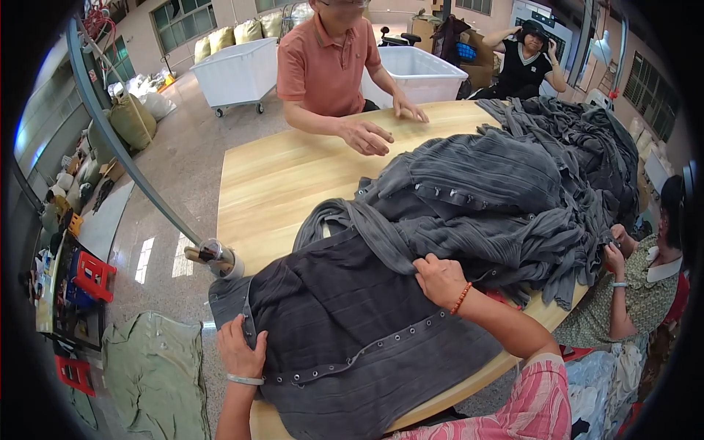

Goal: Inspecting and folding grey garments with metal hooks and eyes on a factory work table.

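A dark grey shirt (323,304) is spread over the near part of a pale wooden table (268,180), its lower part draped toward the near edge. A line of metal eyelets (397,338) is seen running across it, and another strip with fittings is shown along its left side.

The left side of the shirt is touched by the left hand (240,350); its thumb and fingers are held apart on the cloth, and a pale bangle (245,380) is worn at the wrist. The upper right part of the shirt, beside a bunched grey fold, is touched by the right hand (441,281). Its fingers are bent, but whether cloth is pinched under them cannot be told. An orange beaded bracelet (461,298) is worn on that wrist.

A large heap of grey garments (488,169) is piled beyond the shirt and to its right. A cup of tools (229,265) is placed at the table's left edge, near the shirt's corner.

Across the table, two open hands are held out by a co-worker in a salmon shirt (330,70), behind whom white carts (238,73) are parked. At the right, dark cloth is touched by a co-worker in a patterned top (631,290). To the left, below the table, a green garment (158,370) is laid out.
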`<state>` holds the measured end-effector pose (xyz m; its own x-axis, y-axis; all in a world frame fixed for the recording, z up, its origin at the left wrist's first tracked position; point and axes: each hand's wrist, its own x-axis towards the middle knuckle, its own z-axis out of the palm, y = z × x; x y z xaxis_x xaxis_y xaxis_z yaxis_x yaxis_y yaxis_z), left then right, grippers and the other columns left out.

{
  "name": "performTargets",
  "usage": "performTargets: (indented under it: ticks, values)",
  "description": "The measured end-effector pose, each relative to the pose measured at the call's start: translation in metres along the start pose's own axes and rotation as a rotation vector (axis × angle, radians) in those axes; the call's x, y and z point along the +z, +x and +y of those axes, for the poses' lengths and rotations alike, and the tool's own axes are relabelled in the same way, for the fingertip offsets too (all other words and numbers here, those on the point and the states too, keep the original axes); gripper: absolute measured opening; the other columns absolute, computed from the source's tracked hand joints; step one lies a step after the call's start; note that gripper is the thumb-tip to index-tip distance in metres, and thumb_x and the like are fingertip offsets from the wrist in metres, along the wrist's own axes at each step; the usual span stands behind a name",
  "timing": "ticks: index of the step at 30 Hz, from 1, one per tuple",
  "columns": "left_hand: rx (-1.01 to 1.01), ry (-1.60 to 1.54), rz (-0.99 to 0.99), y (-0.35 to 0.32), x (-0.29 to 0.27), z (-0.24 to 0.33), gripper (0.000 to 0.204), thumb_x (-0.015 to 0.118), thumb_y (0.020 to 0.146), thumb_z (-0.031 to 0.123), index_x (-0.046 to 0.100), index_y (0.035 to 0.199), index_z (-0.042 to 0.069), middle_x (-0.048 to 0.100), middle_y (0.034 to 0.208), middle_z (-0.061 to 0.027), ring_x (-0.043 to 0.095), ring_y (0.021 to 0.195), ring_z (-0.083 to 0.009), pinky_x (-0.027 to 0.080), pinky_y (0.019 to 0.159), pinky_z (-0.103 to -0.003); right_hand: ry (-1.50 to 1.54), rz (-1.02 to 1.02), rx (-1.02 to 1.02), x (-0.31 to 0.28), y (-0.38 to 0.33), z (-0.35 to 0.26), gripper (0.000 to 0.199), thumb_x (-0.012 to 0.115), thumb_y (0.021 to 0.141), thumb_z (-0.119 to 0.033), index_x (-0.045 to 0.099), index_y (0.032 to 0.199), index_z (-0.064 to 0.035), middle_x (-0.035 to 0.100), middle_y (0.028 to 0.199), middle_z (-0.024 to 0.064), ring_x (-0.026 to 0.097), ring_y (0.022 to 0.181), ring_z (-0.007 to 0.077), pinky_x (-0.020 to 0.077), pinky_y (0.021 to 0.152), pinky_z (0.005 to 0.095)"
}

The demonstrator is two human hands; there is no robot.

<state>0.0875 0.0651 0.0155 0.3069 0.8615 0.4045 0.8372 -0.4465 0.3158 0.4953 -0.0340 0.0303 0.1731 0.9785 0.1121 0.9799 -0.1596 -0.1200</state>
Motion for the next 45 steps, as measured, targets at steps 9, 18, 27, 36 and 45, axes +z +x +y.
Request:
performTargets:
  ticks: [9, 18, 27, 36, 45]
  values:
    - [-0.103, -0.026, -0.039, 0.006, 0.008, -0.014, 0.03, 0.068, 0.077, 0.017, 0.06, 0.102, 0.001, 0.056, 0.091, -0.0157, 0.053, 0.086, -0.0356, 0.042, 0.077, -0.044, 0.905, 0.331, 0.097, -0.114, 0.153, 0.005, 0.027, 0.06, 0.087, -0.015, 0.059, 0.11, 0.0003, 0.063, 0.074, 0.0157, 0.064, 0.07, 0.0277, 0.0499, 0.068, 0.0388]
    - [-0.079, 0.138, -0.063, 0.017, 0.011, -0.001, 0.038, 0.069, 0.074, 0.02, 0.057, 0.105, 0.001, 0.053, 0.094, -0.0167, 0.052, 0.089, -0.037, 0.042, 0.078, -0.045, -0.113, 0.023, -0.449, 0.002, 0.172, -0.013, 0.018, 0.065, 0.077, -0.017, 0.068, 0.092, -0.0092, 0.064, 0.096, 0.0116, 0.059, 0.097, 0.0287, 0.0479, 0.081, 0.038]
    - [-0.106, 0.094, 0.033, 0.022, 0.0, -0.029, 0.016, 0.056, 0.081, -0.001, 0.063, 0.097, 0.001, 0.062, 0.088, -0.0158, 0.059, 0.085, -0.0358, 0.047, 0.077, -0.042, -0.035, -0.016, -0.33, -0.015, 0.161, -0.003, 0.014, 0.067, 0.077, -0.013, 0.065, 0.09, -0.0088, 0.063, 0.092, 0.0114, 0.064, 0.084, 0.0302, 0.0516, 0.073, 0.0391]
    - [0.25, -0.093, 0.016, 0.009, -0.075, -0.005, 0.033, 0.052, 0.068, -0.012, 0.064, 0.097, 0.001, 0.064, 0.1, -0.0128, 0.058, 0.097, -0.0332, 0.042, 0.089, -0.041, 0.645, 0.393, -0.121, -0.105, 0.031, 0.048, 0.022, 0.058, 0.076, 0.009, 0.062, 0.093, -0.0036, 0.065, 0.094, 0.0064, 0.058, 0.063, 0.0116, 0.0459, 0.057, 0.0237]
    - [0.503, 0.027, -0.148, -0.048, -0.042, -0.016, 0.017, 0.06, 0.073, 0.001, 0.064, 0.089, 0.004, 0.064, 0.095, -0.0088, 0.059, 0.096, -0.0295, 0.042, 0.087, -0.043, 0.101, 0.084, -0.303, -0.038, -0.114, 0.079, 0.009, 0.066, 0.074, -0.009, 0.062, 0.081, -0.0124, 0.059, 0.084, 0.0032, 0.056, 0.083, 0.0244, 0.0463, 0.071, 0.0346]
